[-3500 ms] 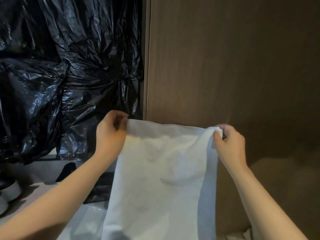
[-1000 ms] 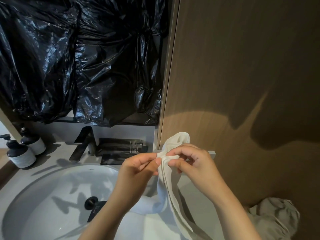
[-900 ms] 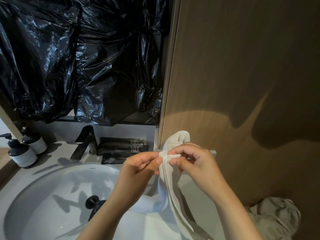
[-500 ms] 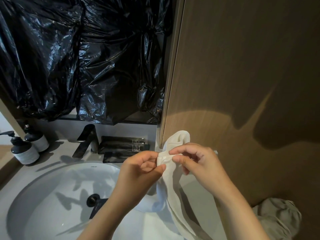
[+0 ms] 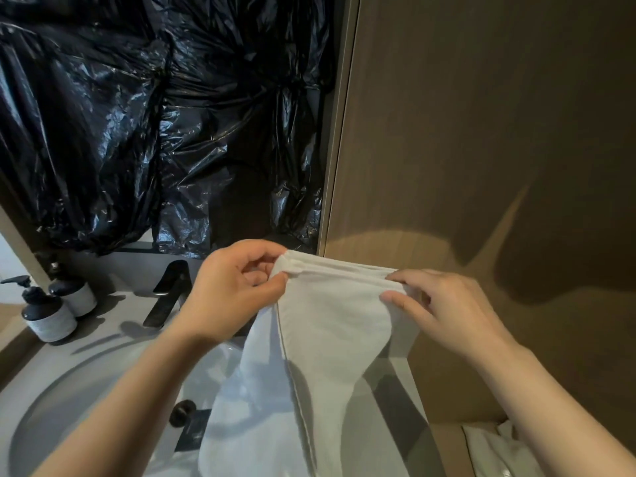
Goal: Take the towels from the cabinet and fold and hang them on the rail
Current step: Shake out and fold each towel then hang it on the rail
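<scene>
Operator: What do you locate around the basin (image 5: pixel 103 390)?

Manual: Behind its rim you find a black faucet (image 5: pixel 168 290). Off its far-left rim, two pump bottles (image 5: pixel 48 316) stand side by side. Inside the basin: a black drain (image 5: pixel 182 412). Above and behind it, crumpled black plastic sheeting (image 5: pixel 155 115).
</scene>
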A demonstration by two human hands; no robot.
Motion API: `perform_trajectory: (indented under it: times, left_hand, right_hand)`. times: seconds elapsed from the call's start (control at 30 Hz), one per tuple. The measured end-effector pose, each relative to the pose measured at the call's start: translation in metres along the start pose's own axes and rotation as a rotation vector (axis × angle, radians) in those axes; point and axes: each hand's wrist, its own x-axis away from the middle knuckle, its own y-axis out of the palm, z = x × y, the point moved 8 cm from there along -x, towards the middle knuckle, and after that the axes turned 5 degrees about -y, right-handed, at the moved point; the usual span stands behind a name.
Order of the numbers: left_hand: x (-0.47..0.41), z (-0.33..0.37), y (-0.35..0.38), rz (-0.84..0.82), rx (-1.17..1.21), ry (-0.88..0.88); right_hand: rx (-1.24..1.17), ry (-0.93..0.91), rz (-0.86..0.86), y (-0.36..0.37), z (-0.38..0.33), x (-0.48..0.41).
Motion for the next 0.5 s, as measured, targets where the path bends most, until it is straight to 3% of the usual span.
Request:
perform_trajectory:
  times: [0.33,0.4,0.5]
  left_hand:
    - [-0.032,0.052,-0.010,-0.025,0.065,0.100]
    - [-0.038,0.068,-0.011,-0.034,0.086,0.145]
    - [-0.042,0.091,-0.006,-0.064,0.106,0.217]
  right_hand:
    - [0.137,0.062,0.469,-0.077,-0.026,-0.013]
    - [0.132,0.090,0.493,-0.091,-0.028,-0.019]
    - [0.056,0.044,0.394,-0.094,-0.043,-0.031]
